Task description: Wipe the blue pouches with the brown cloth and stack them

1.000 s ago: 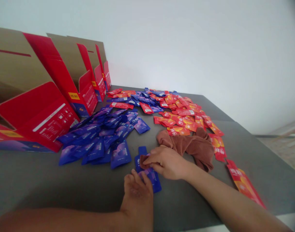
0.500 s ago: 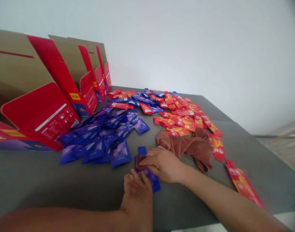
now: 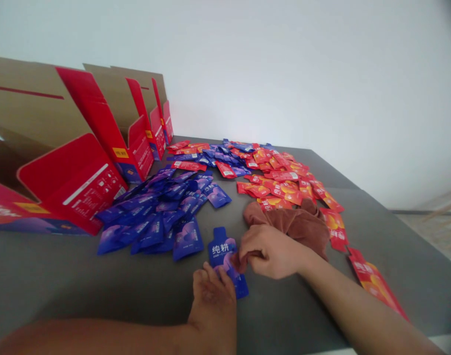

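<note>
A blue pouch with white lettering lies flat on the grey table, its narrow spout end pointing away from me. My left hand rests on the pouch's lower left edge, fingers bent and apart, with nothing gripped. Beside the pouch on the right, my right hand pinches a corner of a brown cloth. That corner touches the pouch's right side, while the rest of the cloth lies bunched behind my right hand and wrist.
Blue pouches are heaped at left. Red pouches and more blue ones lie towards the back. One red pouch is at the right. Open red and brown cardboard boxes stand along the left side. A pale wall rises behind the table.
My right hand has moved right and lifted slightly with the cloth corner, uncovering the pouch's lettering. My left hand stays at the pouch's lower left. The view has shifted a little.
</note>
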Motion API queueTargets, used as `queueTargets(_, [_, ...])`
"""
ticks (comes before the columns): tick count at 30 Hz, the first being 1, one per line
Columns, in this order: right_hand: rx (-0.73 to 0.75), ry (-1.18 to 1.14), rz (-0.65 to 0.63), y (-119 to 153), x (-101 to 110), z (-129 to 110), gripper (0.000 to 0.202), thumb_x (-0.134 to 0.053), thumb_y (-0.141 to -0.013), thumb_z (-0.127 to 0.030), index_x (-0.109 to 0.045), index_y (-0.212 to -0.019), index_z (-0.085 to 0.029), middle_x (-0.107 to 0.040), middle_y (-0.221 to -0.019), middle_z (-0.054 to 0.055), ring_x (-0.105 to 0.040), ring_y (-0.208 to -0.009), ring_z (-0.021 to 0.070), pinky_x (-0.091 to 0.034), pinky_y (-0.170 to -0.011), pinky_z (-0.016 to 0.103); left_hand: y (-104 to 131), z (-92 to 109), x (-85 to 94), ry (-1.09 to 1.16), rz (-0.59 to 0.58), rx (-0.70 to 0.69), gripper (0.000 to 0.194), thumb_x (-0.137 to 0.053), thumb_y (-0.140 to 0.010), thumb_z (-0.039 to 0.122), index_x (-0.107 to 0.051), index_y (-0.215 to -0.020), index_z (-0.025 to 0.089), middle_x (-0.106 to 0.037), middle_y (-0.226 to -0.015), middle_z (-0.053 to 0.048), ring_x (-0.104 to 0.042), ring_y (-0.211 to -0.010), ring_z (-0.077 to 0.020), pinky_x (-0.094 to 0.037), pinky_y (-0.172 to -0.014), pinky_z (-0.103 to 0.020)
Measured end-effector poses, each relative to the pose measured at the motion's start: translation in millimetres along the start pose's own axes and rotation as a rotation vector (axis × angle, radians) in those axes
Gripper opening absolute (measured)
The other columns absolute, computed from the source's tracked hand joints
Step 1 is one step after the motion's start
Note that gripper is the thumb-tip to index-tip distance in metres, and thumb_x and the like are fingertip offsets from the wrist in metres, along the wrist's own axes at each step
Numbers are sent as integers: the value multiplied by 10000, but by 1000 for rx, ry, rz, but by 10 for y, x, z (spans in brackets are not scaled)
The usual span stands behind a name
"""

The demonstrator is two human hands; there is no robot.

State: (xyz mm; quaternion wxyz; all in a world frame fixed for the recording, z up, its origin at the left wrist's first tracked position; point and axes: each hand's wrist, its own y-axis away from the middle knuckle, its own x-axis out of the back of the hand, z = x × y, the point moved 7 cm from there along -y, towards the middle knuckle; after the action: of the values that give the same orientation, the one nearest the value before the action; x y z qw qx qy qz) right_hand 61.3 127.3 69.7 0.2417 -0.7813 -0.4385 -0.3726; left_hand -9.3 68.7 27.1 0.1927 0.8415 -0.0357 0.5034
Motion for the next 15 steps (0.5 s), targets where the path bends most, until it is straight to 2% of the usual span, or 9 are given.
queueTargets(4, [-28,-103,-227,55,-158,-49,277,-453,-699,-40,-681,-772,-181,-698,-790,-30,-625,-708,87,-436,-642,172,6,0,-2,89,58,14,479,-347,-761,-29,-547,-1179,91,-568,-1160,-260,-569,-1050,-287,-473,-887,-404])
queueTargets(6, [-20,-126,-290,57,-214,-69,270,-465,-720,-61,-692,-798,-186,-701,-801,-31,-625,-709,86,-439,-639,166,8,-12,-12,132,60,31,463,-350,-767,-25,-544,-1177,67,-560,-1162,-279,-569,-1055,-289,-463,-898,-406])
queueTargets(8, [21,-136,-274,27,-218,-99,251,-481,-742,-74,-699,-802,-182,-697,-814,-22,-618,-749,92,-443,-696,170,4,-23,-26,148,31,38,456,-336,-779,-14,-532,-1186,50,-547,-1174,-289,-560,-1069,-290,-450,-911,-403])
queueTargets(11, [89,-107,-159,-36,-159,-139,229,-491,-777,-86,-702,-786,-174,-678,-817,-3,-588,-822,103,-423,-812,193,-18,-55,-24,133,-19,30,476,-286,-794,-2,-510,-1211,48,-537,-1198,-286,-545,-1090,-293,-432,-924,-407])
queueTargets(15, [122,-30,-75,-68,-111,-168,232,-495,-788,-75,-700,-833,-172,-653,-894,20,-562,-898,117,-405,-871,217,-86,-178,43,130,-4,51,504,-244,-776,-24,-521,-1194,26,-605,-1139,-267,-566,-1073,-287,-435,-895,-400])
